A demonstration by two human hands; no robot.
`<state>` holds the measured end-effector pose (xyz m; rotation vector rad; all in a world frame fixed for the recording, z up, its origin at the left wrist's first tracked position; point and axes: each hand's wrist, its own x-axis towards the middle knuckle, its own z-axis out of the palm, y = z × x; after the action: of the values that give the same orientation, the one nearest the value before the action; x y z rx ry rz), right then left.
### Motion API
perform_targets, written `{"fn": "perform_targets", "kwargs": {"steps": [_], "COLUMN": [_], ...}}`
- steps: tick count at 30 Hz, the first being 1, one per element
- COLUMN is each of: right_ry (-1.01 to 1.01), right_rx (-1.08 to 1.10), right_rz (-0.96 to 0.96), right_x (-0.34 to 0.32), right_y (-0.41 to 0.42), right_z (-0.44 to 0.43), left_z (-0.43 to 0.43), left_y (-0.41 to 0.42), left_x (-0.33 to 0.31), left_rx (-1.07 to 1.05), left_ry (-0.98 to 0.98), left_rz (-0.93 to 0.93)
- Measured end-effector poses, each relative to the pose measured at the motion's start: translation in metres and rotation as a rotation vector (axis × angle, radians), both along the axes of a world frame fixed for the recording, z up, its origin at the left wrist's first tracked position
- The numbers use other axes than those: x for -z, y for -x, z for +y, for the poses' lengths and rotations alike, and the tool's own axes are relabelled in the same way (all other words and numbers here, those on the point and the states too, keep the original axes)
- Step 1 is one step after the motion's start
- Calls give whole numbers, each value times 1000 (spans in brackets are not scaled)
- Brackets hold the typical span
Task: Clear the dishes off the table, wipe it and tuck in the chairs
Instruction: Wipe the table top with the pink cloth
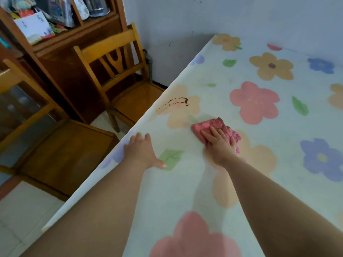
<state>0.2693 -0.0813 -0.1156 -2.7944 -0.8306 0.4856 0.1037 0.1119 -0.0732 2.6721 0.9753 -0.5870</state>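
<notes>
While the right hand (219, 143) presses the pink cloth (220, 127) flat under straight fingers, gripping nothing, the left hand (143, 151) lies spread and open at the left edge of the table (185, 191), probably to brace the reach. Whether its fingertips curl over the rim is too blurred to tell. A brown smear (176, 102) lies just beyond the cloth, unwiped. On the left, the far chair (118, 71) and the near chair (65, 145) stand pulled out.

Pale scuffed wall (185, 19), light tiled floor (22, 210); a cluttered dark wooden cabinet (61, 71) stands beyond the left grip (143, 151).
</notes>
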Motion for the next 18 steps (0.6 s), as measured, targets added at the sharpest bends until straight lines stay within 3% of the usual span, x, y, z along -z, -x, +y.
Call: {"fn": "perform_targets", "kwargs": {"steps": [13,18], "right_ry": [10,-25], "right_rx": [229,227], "right_rz": [-46,-57], "right_x": [13,14], "right_y": [-89,-110], "right_z": [76,114], "left_z": [27,39], "left_y": [-25,-27], "left_x": [33,36], "left_rx": [-45,-28], "left_ry": [103,107], "left_rz": [-225,-273]}}
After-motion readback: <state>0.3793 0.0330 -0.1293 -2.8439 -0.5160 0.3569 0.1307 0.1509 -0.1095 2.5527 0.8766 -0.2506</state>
